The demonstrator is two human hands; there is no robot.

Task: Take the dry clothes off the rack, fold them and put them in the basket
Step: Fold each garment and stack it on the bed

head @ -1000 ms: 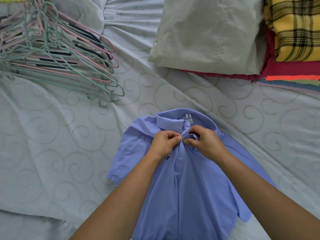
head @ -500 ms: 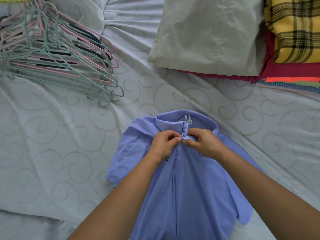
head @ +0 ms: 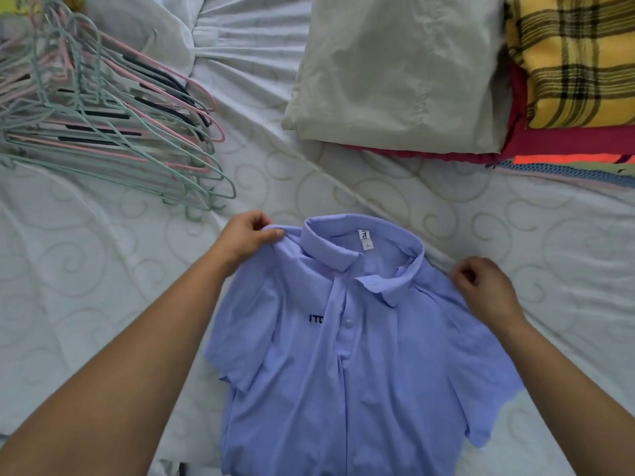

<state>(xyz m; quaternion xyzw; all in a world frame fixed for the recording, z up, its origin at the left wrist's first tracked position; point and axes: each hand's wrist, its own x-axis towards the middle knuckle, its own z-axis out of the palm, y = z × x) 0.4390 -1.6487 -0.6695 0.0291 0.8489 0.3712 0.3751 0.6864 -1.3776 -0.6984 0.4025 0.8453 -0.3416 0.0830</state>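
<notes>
Firstly, hangers (head: 103, 125): one tangled heap, mint and pink, far left on the sheet (head: 86, 286).
Left hand (head: 247, 238): thumb and fingers pinch the shirt's shoulder seam, just beside the collar (head: 330, 249).
Shirt (head: 360, 372): the task's thing; a blue polo lying face up on the sheet in front of the person, collar at the far end, sleeves rumpled, hem out of frame.
Right hand (head: 484, 286): fingers curled at the other shoulder edge; whether they hold cloth cannot be told.
Pile (head: 395, 73): folded cloths, upper right, well apart from the shirt.
Step in hand: judged to be squaring the shoulders before the first fold.
Doing it well: grip both shoulders at matching points; draw them level and taut so the front runs straight; keep the collar flat; smooth the sleeves outward before folding.
Count: hangers, too tangled to number, judged more than ten; hands, two; shirts, one; buttons (head: 348, 322) showing, two; pile layers, at least four (beige, red, plaid, orange-edged); basket, none in view.
</notes>
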